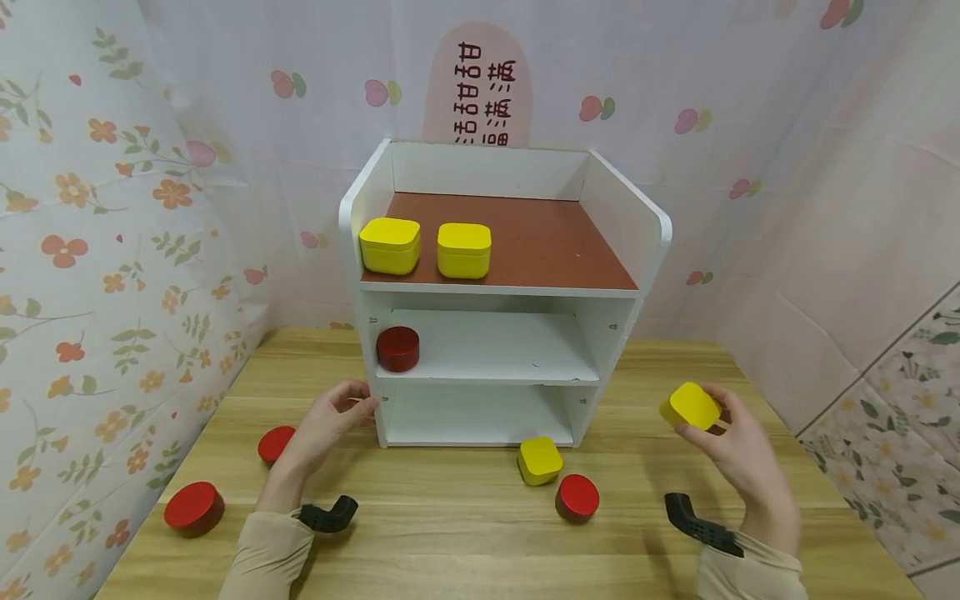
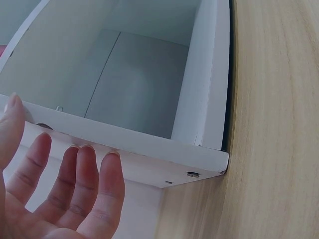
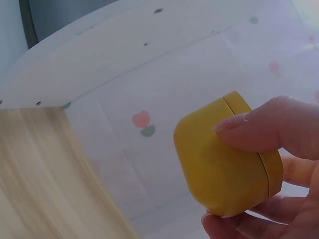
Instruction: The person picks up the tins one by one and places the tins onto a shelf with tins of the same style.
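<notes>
My left hand (image 1: pixel 326 425) is at the lower left side of the white shelf unit (image 1: pixel 487 444). In the left wrist view, relaxed fingers (image 2: pixel 110 179) touch the outer face of its side panel (image 2: pixel 124 144), with the thumb at the front edge. Off to the right of the unit, my right hand (image 1: pixel 746 454) holds a yellow box (image 1: pixel 692 406) in the air, tilted. The right wrist view shows thumb and fingers gripping that yellow box (image 3: pixel 224 159) from two sides.
Two yellow boxes (image 1: pixel 390 246) (image 1: pixel 463 250) stand on the brown top. A red round box (image 1: pixel 398 348) sits on the middle shelf, left. On the table (image 1: pixel 450 533) are a yellow box (image 1: pixel 539 461) and red round boxes (image 1: pixel 577 498) (image 1: pixel 194 508) (image 1: pixel 275 444).
</notes>
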`<action>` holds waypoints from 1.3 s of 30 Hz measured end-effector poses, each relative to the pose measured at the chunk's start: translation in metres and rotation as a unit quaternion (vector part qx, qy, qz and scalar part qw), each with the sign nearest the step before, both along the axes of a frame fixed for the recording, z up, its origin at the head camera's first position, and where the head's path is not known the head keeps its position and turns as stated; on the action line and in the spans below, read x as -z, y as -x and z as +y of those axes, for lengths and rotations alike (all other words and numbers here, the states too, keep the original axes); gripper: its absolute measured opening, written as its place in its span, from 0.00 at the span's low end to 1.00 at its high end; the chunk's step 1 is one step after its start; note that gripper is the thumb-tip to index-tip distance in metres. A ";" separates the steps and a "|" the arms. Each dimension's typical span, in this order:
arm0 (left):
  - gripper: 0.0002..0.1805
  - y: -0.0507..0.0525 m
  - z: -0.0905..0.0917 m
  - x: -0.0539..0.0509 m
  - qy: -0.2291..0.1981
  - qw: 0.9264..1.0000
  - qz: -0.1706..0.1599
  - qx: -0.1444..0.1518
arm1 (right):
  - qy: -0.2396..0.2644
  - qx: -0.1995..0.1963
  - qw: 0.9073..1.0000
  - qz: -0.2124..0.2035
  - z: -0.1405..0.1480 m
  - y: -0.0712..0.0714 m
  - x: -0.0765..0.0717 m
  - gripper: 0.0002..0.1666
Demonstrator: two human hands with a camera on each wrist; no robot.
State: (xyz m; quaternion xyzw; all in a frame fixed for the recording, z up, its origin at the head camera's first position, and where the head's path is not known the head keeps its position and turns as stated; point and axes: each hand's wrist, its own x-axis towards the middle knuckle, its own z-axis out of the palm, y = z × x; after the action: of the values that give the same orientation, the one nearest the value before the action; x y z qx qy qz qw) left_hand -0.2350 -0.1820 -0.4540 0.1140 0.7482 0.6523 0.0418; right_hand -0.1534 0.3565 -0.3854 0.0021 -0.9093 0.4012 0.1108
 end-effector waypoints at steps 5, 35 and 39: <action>0.21 -0.001 -0.001 0.000 0.004 1.000 -0.001 0.001 | -0.006 -0.005 1.000 0.010 -0.004 -0.004 -0.010 0.47; 0.21 0.001 -0.001 0.000 0.001 1.000 -0.007 0.000 | -0.006 -0.075 0.988 0.132 -0.042 -0.015 -0.041 0.40; 0.21 0.001 -0.001 0.000 0.000 1.000 -0.006 0.000 | -0.008 -0.080 0.987 0.139 -0.046 -0.016 -0.043 0.40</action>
State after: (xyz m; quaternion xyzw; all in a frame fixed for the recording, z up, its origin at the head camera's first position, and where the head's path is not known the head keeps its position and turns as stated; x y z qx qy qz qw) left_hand -0.2362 -0.1825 -0.4543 0.1103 0.7482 0.6526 0.0464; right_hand -0.1376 0.3101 -0.3427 0.1311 -0.8852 0.3973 0.2035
